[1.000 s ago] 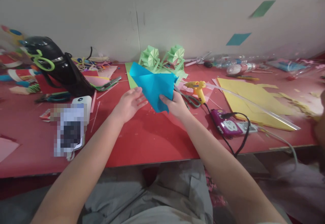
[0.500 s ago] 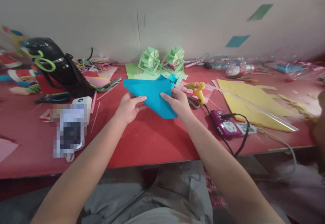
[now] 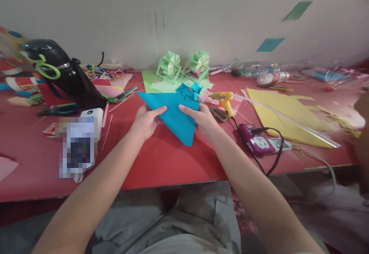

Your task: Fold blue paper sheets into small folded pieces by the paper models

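Observation:
A blue paper sheet [image 3: 174, 113] folded into a triangle lies over the red table [image 3: 161, 158], its point toward me. My left hand [image 3: 145, 121] grips its left edge, thumb on top. My right hand [image 3: 201, 117] pinches its right edge, thumb on top. Small blue folded pieces [image 3: 190, 89] sit just behind the sheet. Two green paper wheel models [image 3: 184, 65] stand farther back by the wall.
A yellow glue gun [image 3: 224, 101], scissors [image 3: 216, 113] and a purple power strip [image 3: 258, 143] with a black cord lie to the right. Yellow paper [image 3: 285, 113] under a clear ruler is farther right. A black bag [image 3: 65, 75] and a white device [image 3: 92, 117] sit left.
The blue sheet came down from being held up to lying flatter over the table. My left hand moved in and took hold of its left edge.

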Motion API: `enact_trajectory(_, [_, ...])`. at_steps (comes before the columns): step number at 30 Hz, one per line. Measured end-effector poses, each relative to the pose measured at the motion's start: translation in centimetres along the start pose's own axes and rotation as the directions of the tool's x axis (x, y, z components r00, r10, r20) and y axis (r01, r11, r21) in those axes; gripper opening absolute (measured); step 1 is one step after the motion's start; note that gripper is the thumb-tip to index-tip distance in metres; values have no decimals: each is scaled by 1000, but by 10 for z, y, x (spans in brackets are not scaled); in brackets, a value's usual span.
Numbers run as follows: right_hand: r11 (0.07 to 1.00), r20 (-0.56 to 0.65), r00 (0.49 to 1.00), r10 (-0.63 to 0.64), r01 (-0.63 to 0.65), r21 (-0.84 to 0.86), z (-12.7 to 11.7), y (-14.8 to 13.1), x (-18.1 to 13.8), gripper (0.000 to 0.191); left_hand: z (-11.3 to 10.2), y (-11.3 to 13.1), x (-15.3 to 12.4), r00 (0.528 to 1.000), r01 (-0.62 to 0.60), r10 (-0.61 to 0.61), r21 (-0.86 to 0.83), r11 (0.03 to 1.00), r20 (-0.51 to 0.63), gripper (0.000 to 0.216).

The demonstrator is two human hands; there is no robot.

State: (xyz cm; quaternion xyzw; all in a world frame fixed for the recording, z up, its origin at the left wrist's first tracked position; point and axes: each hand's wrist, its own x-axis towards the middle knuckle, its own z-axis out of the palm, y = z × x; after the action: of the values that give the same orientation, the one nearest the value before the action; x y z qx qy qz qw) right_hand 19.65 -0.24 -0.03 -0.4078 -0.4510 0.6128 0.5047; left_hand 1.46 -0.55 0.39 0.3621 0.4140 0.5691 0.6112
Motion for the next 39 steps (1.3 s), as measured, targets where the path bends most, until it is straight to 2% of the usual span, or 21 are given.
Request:
enact_trajectory(7, [998,-48,998,-47,45,-46,-1,2,2,42,-1,-4,2,1000,3,-3,26,1000,24,44])
enact_trajectory(14, [990,-79,993,-90,81,-114,-3,2,4,47,1,-2,2,1000,25,-25,32,999,12,40])
enact_trajectory(18, [982,-98,990,-100,82,-172,-3,4,5,42,-1,-1,3,999,-30,31,27,999,-25,42])
enact_trajectory(24, [982,-63,990,-126,116,-146,-1,2,2,36,1,0,0,997,-53,56,49,997,-60,44])
enact_trajectory(27, [982,-44,988,-145,139,-125,-2,3,2,36,3,-1,0,997,-43,46,47,998,-59,45])
enact_trajectory(32, [972,-110,981,-163,141,-187,-5,4,4,41,-2,-3,5,997,-82,82,11,997,-5,40])
enact_trajectory(39, [967,-127,978,-168,139,-214,-6,1,4,44,-8,3,9,984,-170,169,-6,985,-58,34])
